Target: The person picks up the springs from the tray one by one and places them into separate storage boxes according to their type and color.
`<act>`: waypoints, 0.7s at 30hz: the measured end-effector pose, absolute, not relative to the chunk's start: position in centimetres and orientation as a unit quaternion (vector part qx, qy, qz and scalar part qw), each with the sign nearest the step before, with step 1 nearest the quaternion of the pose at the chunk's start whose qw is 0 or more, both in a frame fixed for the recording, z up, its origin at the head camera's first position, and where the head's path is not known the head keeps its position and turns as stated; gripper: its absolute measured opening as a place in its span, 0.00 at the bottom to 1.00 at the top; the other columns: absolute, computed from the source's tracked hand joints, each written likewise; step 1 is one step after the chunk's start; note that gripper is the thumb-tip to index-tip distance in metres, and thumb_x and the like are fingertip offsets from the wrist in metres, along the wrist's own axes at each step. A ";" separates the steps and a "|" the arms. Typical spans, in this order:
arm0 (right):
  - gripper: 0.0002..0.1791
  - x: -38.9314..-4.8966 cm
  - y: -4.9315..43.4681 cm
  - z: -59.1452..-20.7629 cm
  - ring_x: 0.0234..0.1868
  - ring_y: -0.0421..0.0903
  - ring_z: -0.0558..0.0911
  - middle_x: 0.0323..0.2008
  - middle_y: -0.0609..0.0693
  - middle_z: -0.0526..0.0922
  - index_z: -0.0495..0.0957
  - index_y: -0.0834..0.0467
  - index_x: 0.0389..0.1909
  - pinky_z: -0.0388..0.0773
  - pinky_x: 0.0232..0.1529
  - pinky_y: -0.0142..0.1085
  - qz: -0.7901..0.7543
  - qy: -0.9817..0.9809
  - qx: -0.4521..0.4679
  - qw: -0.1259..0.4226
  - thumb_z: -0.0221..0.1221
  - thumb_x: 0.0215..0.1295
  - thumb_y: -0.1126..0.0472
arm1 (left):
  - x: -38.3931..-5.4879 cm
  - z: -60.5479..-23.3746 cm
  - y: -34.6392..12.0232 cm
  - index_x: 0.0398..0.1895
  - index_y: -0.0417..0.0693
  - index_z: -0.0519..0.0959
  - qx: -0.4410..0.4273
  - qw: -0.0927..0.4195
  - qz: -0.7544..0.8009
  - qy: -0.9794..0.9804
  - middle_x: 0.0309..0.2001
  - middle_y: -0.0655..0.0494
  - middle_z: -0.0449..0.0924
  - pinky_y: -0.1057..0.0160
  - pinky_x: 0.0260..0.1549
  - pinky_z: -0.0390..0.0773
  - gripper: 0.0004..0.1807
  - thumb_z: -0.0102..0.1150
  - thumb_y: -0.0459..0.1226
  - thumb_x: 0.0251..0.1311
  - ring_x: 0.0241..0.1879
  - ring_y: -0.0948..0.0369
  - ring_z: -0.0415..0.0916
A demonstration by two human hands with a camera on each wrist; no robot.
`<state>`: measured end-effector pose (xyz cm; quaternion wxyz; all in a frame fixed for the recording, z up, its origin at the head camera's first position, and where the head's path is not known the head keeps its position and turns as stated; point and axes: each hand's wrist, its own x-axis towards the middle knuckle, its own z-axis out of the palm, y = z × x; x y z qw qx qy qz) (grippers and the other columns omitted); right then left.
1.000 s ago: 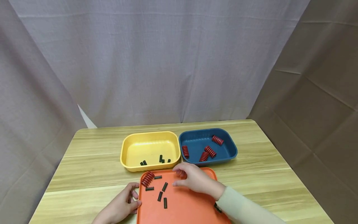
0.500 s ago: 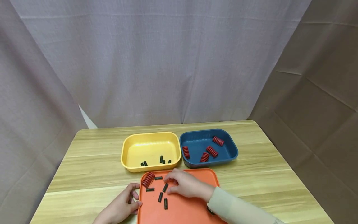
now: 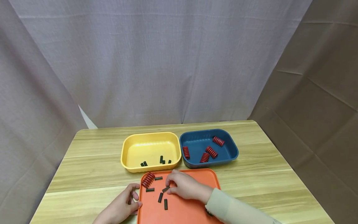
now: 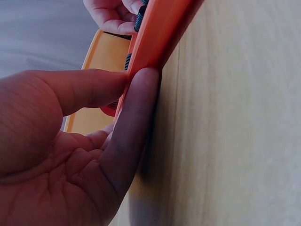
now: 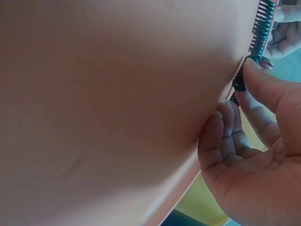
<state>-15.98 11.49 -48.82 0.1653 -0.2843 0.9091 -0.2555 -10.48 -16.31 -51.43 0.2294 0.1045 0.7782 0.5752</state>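
Observation:
My left hand (image 3: pixel 120 203) grips the left rim of the orange tray (image 3: pixel 190 214); in the left wrist view the thumb (image 4: pixel 94 88) and index finger sit on either side of the rim. Over the tray, my right hand (image 3: pixel 185 185) pinches a small dark coil spring (image 3: pixel 166 189) between thumb and index finger. The right wrist view shows that spring (image 5: pixel 239 81) at the thumb tip. Several more small dark springs (image 3: pixel 166 204) lie on the tray around it. A larger red coil spring (image 3: pixel 148 179) rests in the tray's far left corner.
Behind the tray stand a yellow bin (image 3: pixel 151 137) with several dark springs in its front part and a blue bin (image 3: pixel 195 134) with several red springs. Both are on the wooden table (image 3: pixel 92 161), with a grey curtain (image 3: pixel 139 62) behind. Another dark object (image 3: pixel 208 212) shows beside the right sleeve.
My right hand has come left and nearer from beside the blue bin to the dark springs. The spring at its fingertips has turned flatter. My left hand stays on the tray rim.

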 end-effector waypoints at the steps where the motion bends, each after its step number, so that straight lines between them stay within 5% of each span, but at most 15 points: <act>1: 0.07 -16.0 11.5 -48.9 0.32 0.36 0.70 0.34 0.41 0.70 0.78 0.44 0.36 0.70 0.36 0.30 -0.253 0.909 -0.286 0.165 0.65 0.61 0.51 | -10.5 -51.4 -16.3 0.62 0.34 0.59 0.104 0.230 0.575 0.778 0.38 0.47 0.65 0.60 0.24 0.80 0.30 0.62 0.32 0.62 0.28 0.59 0.71; 21: 0.07 -15.8 12.0 -48.6 0.30 0.33 0.71 0.28 0.35 0.71 0.72 0.45 0.31 0.71 0.33 0.28 -0.253 0.913 -0.288 0.138 0.62 0.65 0.53 | -10.6 -51.6 -16.4 0.62 0.35 0.59 0.103 0.233 0.573 0.779 0.38 0.48 0.65 0.61 0.24 0.80 0.30 0.63 0.32 0.61 0.29 0.59 0.71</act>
